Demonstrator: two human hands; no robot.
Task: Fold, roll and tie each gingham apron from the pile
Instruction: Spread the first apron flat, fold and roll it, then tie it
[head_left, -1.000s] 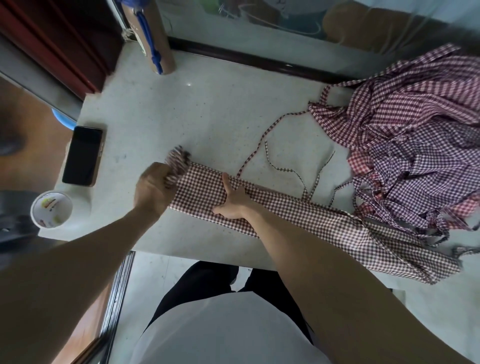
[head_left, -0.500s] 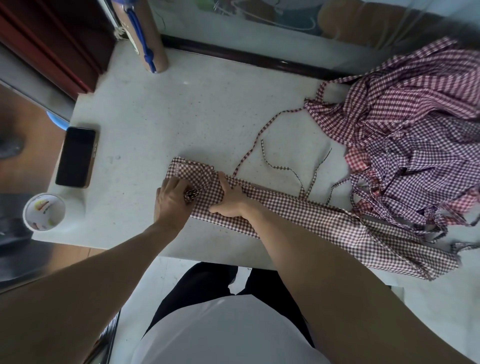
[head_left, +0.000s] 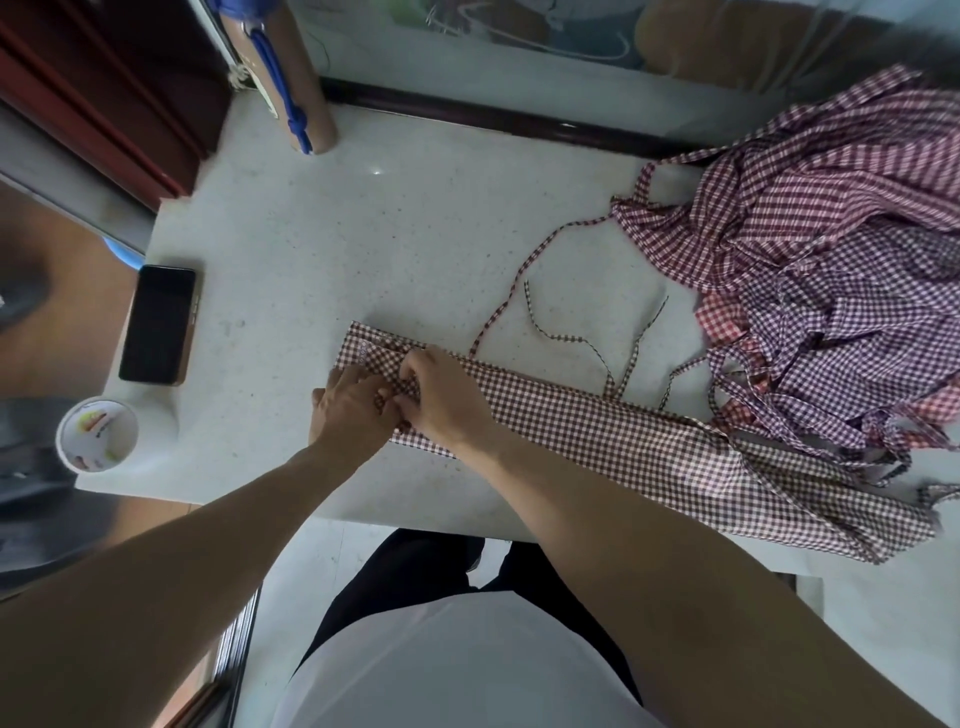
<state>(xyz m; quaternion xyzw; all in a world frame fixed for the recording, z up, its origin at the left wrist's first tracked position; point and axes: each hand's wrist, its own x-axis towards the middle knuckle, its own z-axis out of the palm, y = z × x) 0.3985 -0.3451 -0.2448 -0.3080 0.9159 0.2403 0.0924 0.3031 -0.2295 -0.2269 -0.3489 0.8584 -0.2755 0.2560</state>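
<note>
Now pinching folded left end of long brown-and-white gingham apron strip on speckled white desk, left hand and right hand grips curled together; heaped gingham apron pile just right.

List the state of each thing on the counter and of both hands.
Folded apron: long flat strip, left end being rolled.
Apron ties: loose, untied on the counter.
Apron pile: heaped, unfolded.
Left hand: pinches the strip's end.
Right hand: grips the same end.
Phone: flat, screen dark.
Cup: upright, open.
</note>
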